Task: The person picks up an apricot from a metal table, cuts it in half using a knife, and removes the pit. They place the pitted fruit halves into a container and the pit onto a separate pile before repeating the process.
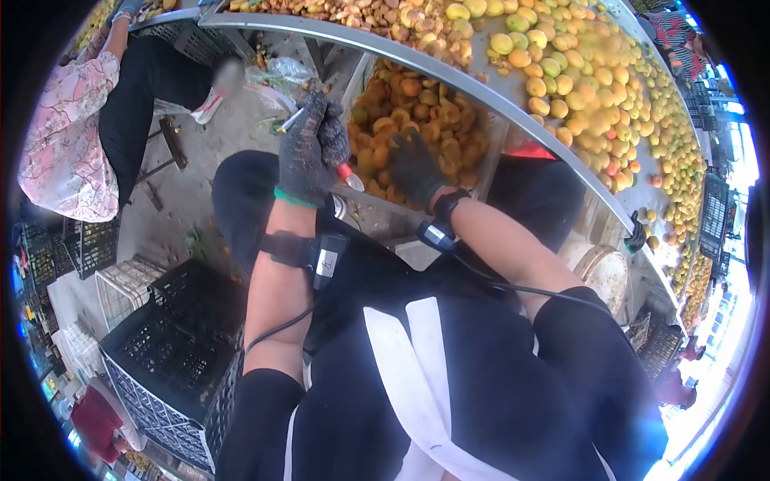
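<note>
My left hand point(309, 152), in a dark glove with a green cuff, is closed around a red-handled tool point(344, 171). A pale metal part shows at the tool's lower end, and a small pale stick-like piece point(291, 120) juts from the glove's other side. My right hand point(417, 168), also gloved, lies over a crate of orange fruit halves point(405, 92). Its fingers are apart and touch the fruit, with nothing visibly held. Above the crate, whole yellow-orange fruit point(589, 88) and cut pieces point(369, 24) cover a metal-edged table point(489, 92).
A black crate point(172, 337) and a white basket point(128, 289) stand on the floor at left. Another person point(76, 144) sits at upper left. A white bucket point(601, 272) is at right, below the table rim. A dark gloved hand point(636, 232) touches the table's edge.
</note>
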The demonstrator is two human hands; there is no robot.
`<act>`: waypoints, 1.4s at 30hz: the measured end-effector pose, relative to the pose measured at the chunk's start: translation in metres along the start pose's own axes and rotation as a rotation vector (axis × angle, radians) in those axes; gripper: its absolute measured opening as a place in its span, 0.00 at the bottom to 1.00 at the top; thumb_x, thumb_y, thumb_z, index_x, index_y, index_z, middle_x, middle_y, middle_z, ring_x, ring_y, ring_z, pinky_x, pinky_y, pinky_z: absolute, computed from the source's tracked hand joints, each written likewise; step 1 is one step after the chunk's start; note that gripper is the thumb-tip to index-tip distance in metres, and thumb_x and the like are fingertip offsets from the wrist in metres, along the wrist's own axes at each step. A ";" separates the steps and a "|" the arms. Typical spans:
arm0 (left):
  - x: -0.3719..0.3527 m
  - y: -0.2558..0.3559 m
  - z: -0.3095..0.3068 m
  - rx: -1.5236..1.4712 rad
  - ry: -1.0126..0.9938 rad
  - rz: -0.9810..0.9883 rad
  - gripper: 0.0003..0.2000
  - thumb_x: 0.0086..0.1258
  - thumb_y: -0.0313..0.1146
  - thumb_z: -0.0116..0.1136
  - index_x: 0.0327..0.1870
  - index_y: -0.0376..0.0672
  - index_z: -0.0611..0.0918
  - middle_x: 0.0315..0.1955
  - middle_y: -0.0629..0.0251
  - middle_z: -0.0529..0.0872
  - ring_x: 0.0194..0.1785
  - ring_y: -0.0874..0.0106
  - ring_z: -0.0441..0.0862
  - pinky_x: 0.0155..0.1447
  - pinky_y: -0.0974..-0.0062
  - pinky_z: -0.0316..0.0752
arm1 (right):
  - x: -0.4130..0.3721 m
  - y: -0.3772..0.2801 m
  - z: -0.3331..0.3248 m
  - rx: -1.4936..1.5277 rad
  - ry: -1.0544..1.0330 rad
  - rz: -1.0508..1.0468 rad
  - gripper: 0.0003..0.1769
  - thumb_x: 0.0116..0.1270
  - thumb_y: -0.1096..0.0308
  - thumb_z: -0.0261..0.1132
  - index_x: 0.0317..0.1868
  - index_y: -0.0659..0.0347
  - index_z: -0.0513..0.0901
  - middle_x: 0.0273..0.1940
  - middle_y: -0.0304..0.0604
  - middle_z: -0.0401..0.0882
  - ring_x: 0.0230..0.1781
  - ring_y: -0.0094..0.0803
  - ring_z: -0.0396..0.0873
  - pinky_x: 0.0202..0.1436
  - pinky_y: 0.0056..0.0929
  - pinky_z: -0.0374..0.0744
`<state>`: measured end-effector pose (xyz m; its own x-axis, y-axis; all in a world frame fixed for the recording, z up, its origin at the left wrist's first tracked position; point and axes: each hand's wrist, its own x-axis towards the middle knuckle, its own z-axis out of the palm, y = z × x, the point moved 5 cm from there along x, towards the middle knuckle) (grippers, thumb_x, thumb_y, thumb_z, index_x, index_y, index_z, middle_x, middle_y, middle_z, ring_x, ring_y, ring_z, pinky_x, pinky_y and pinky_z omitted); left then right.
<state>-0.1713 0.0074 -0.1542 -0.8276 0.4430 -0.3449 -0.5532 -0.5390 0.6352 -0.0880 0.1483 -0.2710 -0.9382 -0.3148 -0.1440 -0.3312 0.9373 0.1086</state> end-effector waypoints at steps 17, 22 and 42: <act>0.002 0.004 -0.008 -0.018 0.045 0.037 0.13 0.74 0.43 0.57 0.31 0.46 0.77 0.14 0.76 0.67 0.13 0.82 0.61 0.16 0.83 0.55 | -0.013 0.035 -0.028 0.207 -0.018 0.193 0.12 0.61 0.68 0.62 0.43 0.49 0.88 0.59 0.41 0.76 0.69 0.46 0.62 0.75 0.52 0.54; -0.004 0.007 -0.001 -0.003 0.037 0.058 0.12 0.73 0.42 0.58 0.31 0.45 0.77 0.14 0.76 0.67 0.13 0.82 0.61 0.16 0.83 0.54 | -0.012 0.023 0.007 0.168 -0.083 0.094 0.11 0.65 0.66 0.61 0.43 0.43 0.88 0.67 0.41 0.70 0.73 0.47 0.58 0.77 0.52 0.49; 0.008 -0.005 -0.004 0.032 -0.011 -0.036 0.11 0.75 0.40 0.55 0.36 0.43 0.79 0.17 0.75 0.69 0.15 0.80 0.64 0.19 0.81 0.59 | 0.013 0.008 0.043 -0.007 0.131 -0.122 0.22 0.65 0.73 0.54 0.60 0.63 0.76 0.63 0.48 0.72 0.69 0.43 0.64 0.78 0.49 0.50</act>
<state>-0.1755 0.0109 -0.1631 -0.8059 0.4698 -0.3604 -0.5793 -0.4996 0.6441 -0.0985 0.1579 -0.3143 -0.8961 -0.4429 -0.0275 -0.4432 0.8902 0.1050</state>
